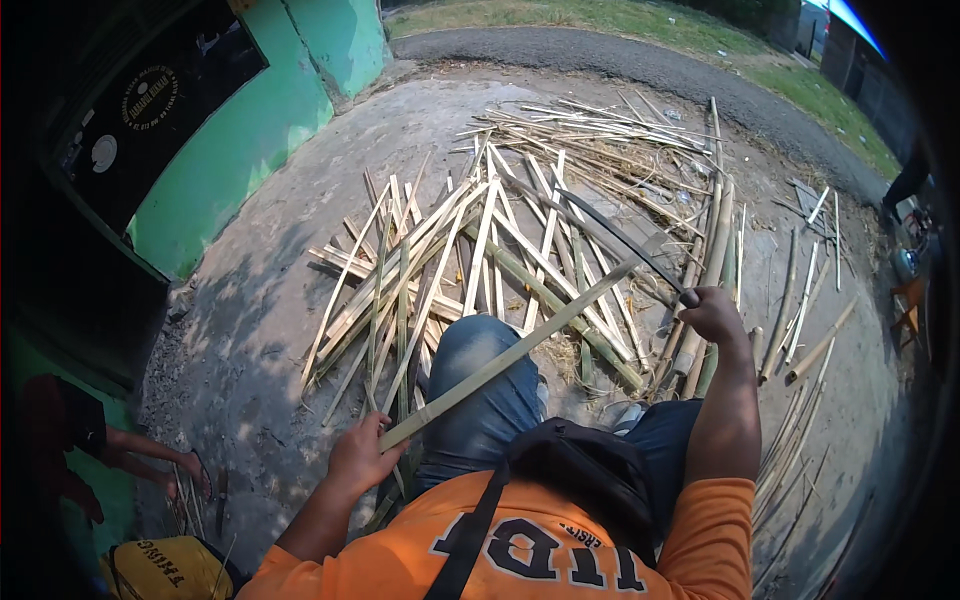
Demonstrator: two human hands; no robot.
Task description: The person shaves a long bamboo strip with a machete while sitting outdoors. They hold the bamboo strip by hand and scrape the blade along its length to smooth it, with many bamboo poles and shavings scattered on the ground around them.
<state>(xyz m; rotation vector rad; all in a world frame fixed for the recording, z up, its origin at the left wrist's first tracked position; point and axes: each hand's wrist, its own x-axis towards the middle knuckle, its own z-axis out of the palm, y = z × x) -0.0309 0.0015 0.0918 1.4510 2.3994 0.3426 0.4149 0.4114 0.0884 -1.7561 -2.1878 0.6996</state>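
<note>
My left hand (360,458) grips the near end of a long, flat bamboo strip (520,349), which slants up to the right across my knee. In the fist of my right hand (718,316) is the handle end of a long, dark knife (612,227), its narrow blade reaching up to the left. The blade and the far end of the strip cross in view; whether they touch I cannot tell. Beyond my knees lies a loose heap of split bamboo strips (485,240), with a thicker greenish bamboo piece (560,308) among them.
Whole bamboo poles (718,235) lie right of the heap, and thin strips (790,445) lie by my right side. A green wall (215,185) stands at the left, near another person's legs (150,447). A yellow bag (170,568) sits at lower left. Behind runs a road (560,45).
</note>
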